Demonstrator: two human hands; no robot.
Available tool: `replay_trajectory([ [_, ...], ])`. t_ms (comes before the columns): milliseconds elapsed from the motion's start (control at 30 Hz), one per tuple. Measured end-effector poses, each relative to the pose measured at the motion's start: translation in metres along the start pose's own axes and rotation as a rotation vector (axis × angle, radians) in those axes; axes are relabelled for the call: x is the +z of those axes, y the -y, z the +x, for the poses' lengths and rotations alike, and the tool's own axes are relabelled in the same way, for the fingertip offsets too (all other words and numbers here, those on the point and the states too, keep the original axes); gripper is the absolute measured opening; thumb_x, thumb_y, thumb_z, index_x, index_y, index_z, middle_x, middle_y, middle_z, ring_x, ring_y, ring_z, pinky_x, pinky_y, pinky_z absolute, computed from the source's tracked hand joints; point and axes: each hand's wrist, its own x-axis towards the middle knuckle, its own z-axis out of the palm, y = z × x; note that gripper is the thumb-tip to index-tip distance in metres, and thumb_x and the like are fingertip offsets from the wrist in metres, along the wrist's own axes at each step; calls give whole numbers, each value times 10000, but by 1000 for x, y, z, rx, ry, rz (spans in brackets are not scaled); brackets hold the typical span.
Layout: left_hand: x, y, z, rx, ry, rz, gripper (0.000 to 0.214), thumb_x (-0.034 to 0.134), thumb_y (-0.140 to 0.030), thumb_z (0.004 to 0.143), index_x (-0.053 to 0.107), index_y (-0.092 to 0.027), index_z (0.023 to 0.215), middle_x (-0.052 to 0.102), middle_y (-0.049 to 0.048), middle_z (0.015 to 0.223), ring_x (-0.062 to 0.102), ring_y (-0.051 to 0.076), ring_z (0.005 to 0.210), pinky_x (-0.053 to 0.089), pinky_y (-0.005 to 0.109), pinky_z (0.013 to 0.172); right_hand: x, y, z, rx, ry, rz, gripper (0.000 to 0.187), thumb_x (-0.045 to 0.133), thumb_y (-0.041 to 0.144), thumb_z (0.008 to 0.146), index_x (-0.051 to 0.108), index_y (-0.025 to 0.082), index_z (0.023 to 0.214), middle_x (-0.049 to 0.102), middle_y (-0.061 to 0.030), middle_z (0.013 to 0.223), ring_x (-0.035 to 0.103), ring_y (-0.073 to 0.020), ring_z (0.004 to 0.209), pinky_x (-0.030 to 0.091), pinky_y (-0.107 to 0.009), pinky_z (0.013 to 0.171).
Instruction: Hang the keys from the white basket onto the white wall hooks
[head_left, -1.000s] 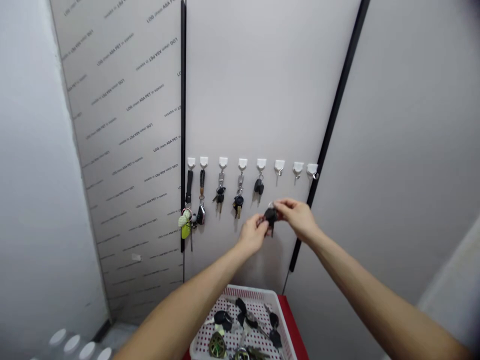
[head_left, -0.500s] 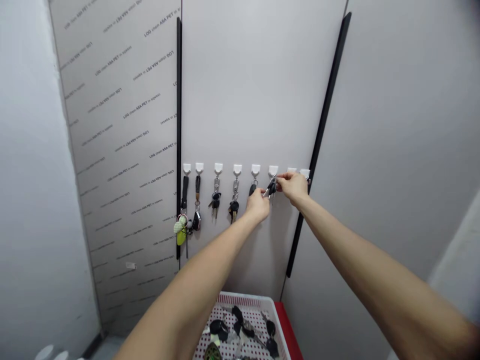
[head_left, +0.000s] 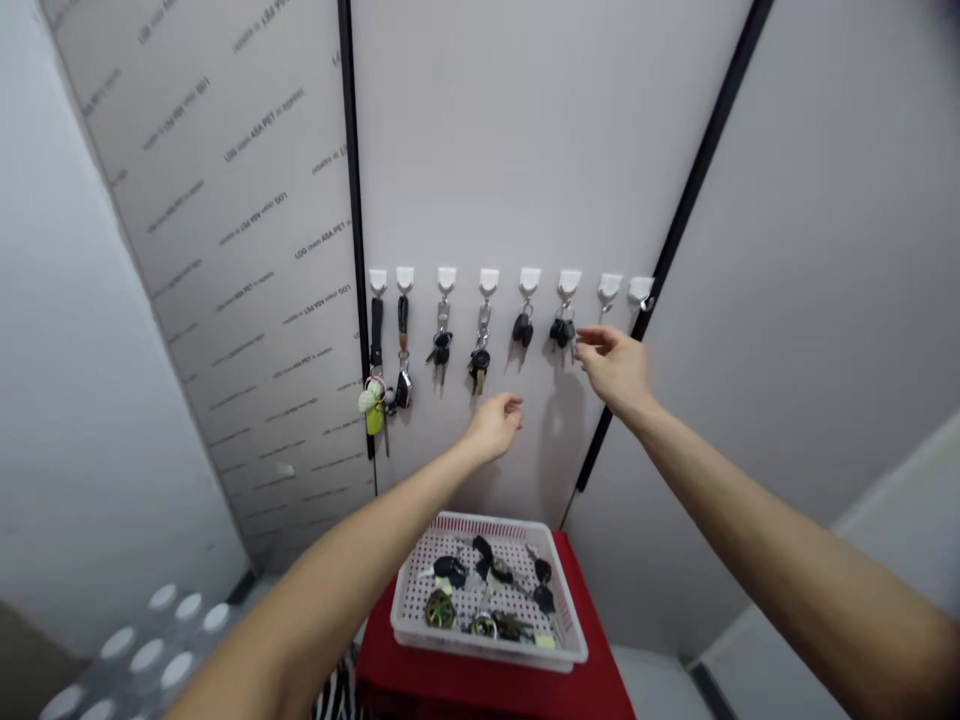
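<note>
A bunch of black-headed keys (head_left: 562,332) hangs from a white hook (head_left: 570,282), the third from the right in the row. My right hand (head_left: 616,372) is just to the right of that bunch, thumb and fingers apart; whether a fingertip still brushes a key I cannot tell. Lower and to the left, my left hand (head_left: 495,427) is in front of the panel with loosely bent fingers and nothing in them. Above it hangs a pair of black keys (head_left: 523,328) on the neighbouring hook.
Farther left hang two key sets on metal clips (head_left: 441,345) (head_left: 480,365) and two on dark straps (head_left: 376,335) (head_left: 403,325). Two bare hooks (head_left: 610,287) (head_left: 641,291) are at the right. Below, a white perforated basket (head_left: 487,655) of keys rests on a red surface (head_left: 450,690).
Both hands have let go of the bunch of keys, which now hangs on its hook. My left hand has drawn down and back; my right has moved slightly right. The view has tilted downward.
</note>
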Motion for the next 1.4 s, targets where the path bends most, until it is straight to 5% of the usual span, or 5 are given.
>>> replay_trajectory([
  [233, 0, 101, -96, -168, 196, 313, 225, 379, -139, 648, 539, -123, 805, 571, 47, 764, 496, 125, 708, 370, 245, 679, 38, -49, -155, 18, 724, -87, 204, 398, 190, 629, 568, 130, 726, 595, -53, 697, 519, -119, 622, 384, -233, 613],
  [400, 6, 127, -125, -130, 250, 530, 251, 402, -133, 627, 526, -149, 844, 542, 56, 857, 460, 154, 822, 331, 257, 743, 59, -70, -213, -41, 949, -299, 237, 452, 192, 593, 555, 168, 805, 573, -65, 818, 495, -164, 764, 346, -254, 670],
  [933, 11, 133, -134, -100, 261, 530, 259, 437, -157, 606, 506, -166, 856, 503, 47, 894, 415, 160, 878, 309, 261, 773, 66, -70, -220, 67, 886, -156, 126, 417, 178, 585, 536, 159, 621, 553, -20, 648, 471, -119, 632, 330, -214, 593],
  [1133, 10, 118, -129, 2, 128, 384, 415, 428, -144, 605, 397, -175, 1018, 414, 41, 1068, 329, 142, 1002, 245, 266, 861, 58, -55, -201, 126, 828, 38, 142, 395, 225, 611, 508, 154, 562, 532, 2, 564, 467, -104, 560, 342, -202, 549],
  [1400, 19, 92, -112, 1, 184, 100, 265, 395, -195, 651, 491, -171, 897, 551, 24, 857, 480, 126, 755, 355, 239, 704, 42, -45, -170, 181, 820, 132, 125, 424, 244, 614, 490, 148, 569, 451, 40, 465, 383, -61, 437, 300, -179, 440],
])
